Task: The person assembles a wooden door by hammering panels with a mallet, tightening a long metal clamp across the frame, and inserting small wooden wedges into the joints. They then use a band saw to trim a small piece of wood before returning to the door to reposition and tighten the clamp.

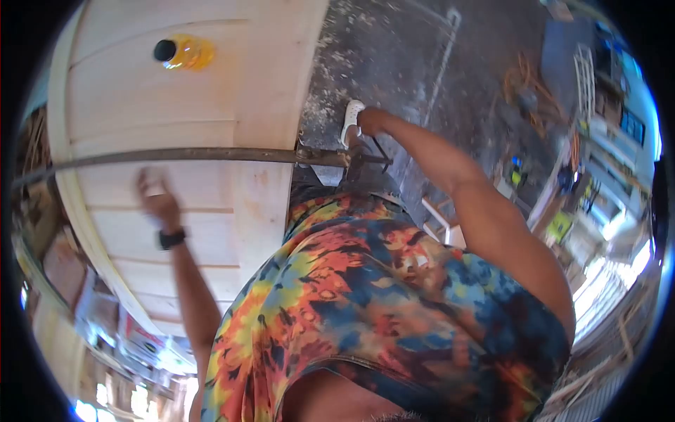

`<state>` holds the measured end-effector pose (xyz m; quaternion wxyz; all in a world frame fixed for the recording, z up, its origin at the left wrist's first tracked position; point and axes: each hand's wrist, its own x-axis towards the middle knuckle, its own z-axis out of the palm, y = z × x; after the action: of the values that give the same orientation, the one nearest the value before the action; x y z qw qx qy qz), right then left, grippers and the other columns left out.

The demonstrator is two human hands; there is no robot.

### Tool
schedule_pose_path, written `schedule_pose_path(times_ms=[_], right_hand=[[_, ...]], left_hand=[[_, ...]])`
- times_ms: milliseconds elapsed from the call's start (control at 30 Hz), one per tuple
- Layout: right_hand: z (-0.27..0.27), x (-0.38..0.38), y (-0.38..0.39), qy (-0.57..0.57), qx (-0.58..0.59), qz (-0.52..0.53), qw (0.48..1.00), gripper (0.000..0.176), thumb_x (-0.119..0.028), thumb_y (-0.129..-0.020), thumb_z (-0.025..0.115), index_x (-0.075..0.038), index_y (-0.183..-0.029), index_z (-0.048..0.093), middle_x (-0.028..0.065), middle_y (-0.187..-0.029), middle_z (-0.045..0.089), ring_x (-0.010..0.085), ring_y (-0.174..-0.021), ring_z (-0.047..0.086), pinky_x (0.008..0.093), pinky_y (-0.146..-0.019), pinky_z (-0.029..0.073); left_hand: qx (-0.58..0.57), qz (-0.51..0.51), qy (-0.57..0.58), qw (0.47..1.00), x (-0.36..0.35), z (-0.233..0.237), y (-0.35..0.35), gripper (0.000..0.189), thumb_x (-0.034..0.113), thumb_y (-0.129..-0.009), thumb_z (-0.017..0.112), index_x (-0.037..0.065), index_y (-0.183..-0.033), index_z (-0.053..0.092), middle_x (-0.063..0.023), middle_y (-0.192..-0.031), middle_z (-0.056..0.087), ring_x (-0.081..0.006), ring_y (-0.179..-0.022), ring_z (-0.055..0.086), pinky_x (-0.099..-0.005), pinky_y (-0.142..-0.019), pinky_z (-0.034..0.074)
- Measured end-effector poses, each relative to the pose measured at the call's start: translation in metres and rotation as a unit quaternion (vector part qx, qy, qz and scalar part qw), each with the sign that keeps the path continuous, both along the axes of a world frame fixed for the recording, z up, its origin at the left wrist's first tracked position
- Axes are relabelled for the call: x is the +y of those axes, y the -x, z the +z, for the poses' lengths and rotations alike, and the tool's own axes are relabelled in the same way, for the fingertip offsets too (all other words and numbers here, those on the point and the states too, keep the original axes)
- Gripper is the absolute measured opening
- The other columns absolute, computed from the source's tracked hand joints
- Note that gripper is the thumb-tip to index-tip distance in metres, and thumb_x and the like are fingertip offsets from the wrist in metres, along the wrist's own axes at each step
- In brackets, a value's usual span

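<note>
A long metal bar clamp point(211, 154) lies across a pale wooden panel point(271, 77), its screw end past the panel's edge. My right hand point(373, 122) is closed at the clamp's bent crank handle point(382, 151), outside that edge. On the other side, my left hand point(157, 195), with a black band on its wrist, is over the panel just beside the clamp bar. Motion blurs its fingers, and I cannot make out whether they hold anything. A bottle of yellow-orange liquid point(191, 53) with a black cap lies on the panel.
Wood shavings are scattered on the dark floor point(408, 63) beside the panel. A white shoe point(351, 121) shows near my right hand. An orange cord point(527, 88) lies farther right, near shelving and cluttered materials. Timber pieces stand at the far left.
</note>
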<state>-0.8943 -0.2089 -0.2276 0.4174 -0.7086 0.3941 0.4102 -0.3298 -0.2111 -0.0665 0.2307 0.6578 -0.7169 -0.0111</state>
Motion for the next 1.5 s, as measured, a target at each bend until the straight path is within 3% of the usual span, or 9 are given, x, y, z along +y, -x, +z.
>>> schedule_pose_path(times_ms=[67, 133, 167, 500, 700, 767, 1000, 1300, 1500], right_hand=[[-0.012, 0.008, 0.013, -0.069, -0.198, -0.064, 0.976, 0.036, -0.029, -0.077, 0.062, -0.002, -0.100, 0.068, 0.0142, -0.082, 0.070, 0.0265, -0.076, 0.067, 0.0407, -0.067, 0.052], [-0.158, 0.044, 0.050, -0.335, -0.075, -0.026, 0.939, 0.038, -0.024, -0.073, 0.063, -0.005, -0.104, 0.069, 0.0164, -0.089, 0.070, 0.0312, -0.081, 0.067, 0.0423, -0.071, 0.051], [-0.090, 0.020, 0.035, -0.279, -0.154, 0.073, 0.945, 0.032, -0.023, -0.072, 0.063, -0.004, -0.098, 0.070, 0.0173, -0.088, 0.070, 0.0323, -0.081, 0.067, 0.0425, -0.070, 0.051], [0.055, -0.030, -0.010, -0.139, -0.267, 0.296, 0.907, 0.031, -0.029, -0.068, 0.067, 0.001, -0.075, 0.067, 0.0223, -0.080, 0.066, 0.0395, -0.076, 0.064, 0.0464, -0.071, 0.051], [-0.003, -0.009, -0.003, -0.115, -0.337, 0.389, 0.850, 0.035, -0.032, -0.068, 0.069, -0.002, -0.086, 0.066, 0.0227, -0.084, 0.066, 0.0393, -0.081, 0.064, 0.0455, -0.070, 0.051], [-0.088, 0.010, 0.019, -0.267, -0.367, 0.156, 0.877, 0.037, -0.032, -0.069, 0.068, -0.002, -0.091, 0.065, 0.0224, -0.086, 0.066, 0.0386, -0.082, 0.065, 0.0453, -0.072, 0.051], [0.043, -0.046, 0.004, -0.028, -0.239, 0.506, 0.828, 0.033, -0.022, -0.078, 0.056, 0.001, -0.098, 0.069, 0.0233, -0.105, 0.065, 0.0376, -0.097, 0.064, 0.0426, -0.081, 0.053], [0.270, -0.049, -0.004, 0.066, -0.157, 0.459, 0.872, 0.036, -0.034, -0.081, 0.062, 0.000, -0.092, 0.070, 0.0218, -0.099, 0.066, 0.0339, -0.096, 0.065, 0.0440, -0.079, 0.053], [0.255, -0.060, 0.001, 0.063, -0.180, 0.329, 0.925, 0.030, -0.032, -0.082, 0.061, -0.004, -0.086, 0.071, 0.0212, -0.093, 0.067, 0.0378, -0.092, 0.064, 0.0449, -0.077, 0.053]], left_hand=[[0.429, 0.055, -0.239, 0.869, 0.064, 0.037, 0.129, 0.016, -0.001, -0.084, 0.059, 0.004, -0.099, 0.063, -0.0100, -0.097, 0.067, -0.0211, -0.088, 0.063, -0.0319, -0.076, 0.050], [0.443, -0.017, -0.492, 0.749, 0.079, 0.097, 0.225, 0.013, 0.010, -0.084, 0.064, 0.003, -0.095, 0.066, -0.0098, -0.083, 0.069, -0.0156, -0.077, 0.065, -0.0288, -0.071, 0.051], [0.449, -0.027, -0.552, 0.702, 0.097, 0.095, 0.255, 0.022, 0.023, -0.085, 0.066, 0.002, -0.093, 0.066, -0.0119, -0.082, 0.070, -0.0167, -0.080, 0.067, -0.0309, -0.073, 0.051], [0.461, 0.477, -0.408, 0.627, 0.102, -0.001, 0.506, 0.063, 0.053, -0.082, 0.059, -0.003, -0.113, 0.059, -0.0269, -0.103, 0.064, -0.0426, -0.101, 0.061, -0.0442, -0.088, 0.046], [0.357, 0.696, -0.375, 0.497, 0.061, 0.012, 0.511, 0.060, 0.052, -0.087, 0.048, -0.002, -0.105, 0.066, -0.0283, -0.104, 0.064, -0.0421, -0.104, 0.060, -0.0458, -0.089, 0.047], [0.333, 0.730, -0.372, 0.467, 0.057, 0.021, 0.508, 0.063, 0.055, -0.088, 0.044, -0.003, -0.098, 0.069, -0.0291, -0.102, 0.064, -0.0417, -0.104, 0.061, -0.0460, -0.088, 0.048], [0.355, 0.703, -0.318, 0.528, 0.076, -0.007, 0.518, 0.053, 0.051, -0.085, 0.057, 0.000, -0.092, 0.071, -0.0270, -0.093, 0.067, -0.0412, -0.094, 0.064, -0.0465, -0.082, 0.051], [0.662, 0.571, -0.154, 0.460, 0.109, -0.066, 0.522, 0.047, 0.047, -0.081, 0.067, 0.000, -0.080, 0.070, -0.0141, -0.059, 0.064, -0.0212, -0.055, 0.064, -0.0319, -0.055, 0.051], [0.453, 0.355, -0.348, 0.740, 0.140, -0.031, 0.472, 0.054, 0.055, -0.085, 0.057, 0.004, -0.095, 0.070, -0.0153, -0.077, 0.069, -0.0294, -0.075, 0.067, -0.0405, -0.071, 0.052]])
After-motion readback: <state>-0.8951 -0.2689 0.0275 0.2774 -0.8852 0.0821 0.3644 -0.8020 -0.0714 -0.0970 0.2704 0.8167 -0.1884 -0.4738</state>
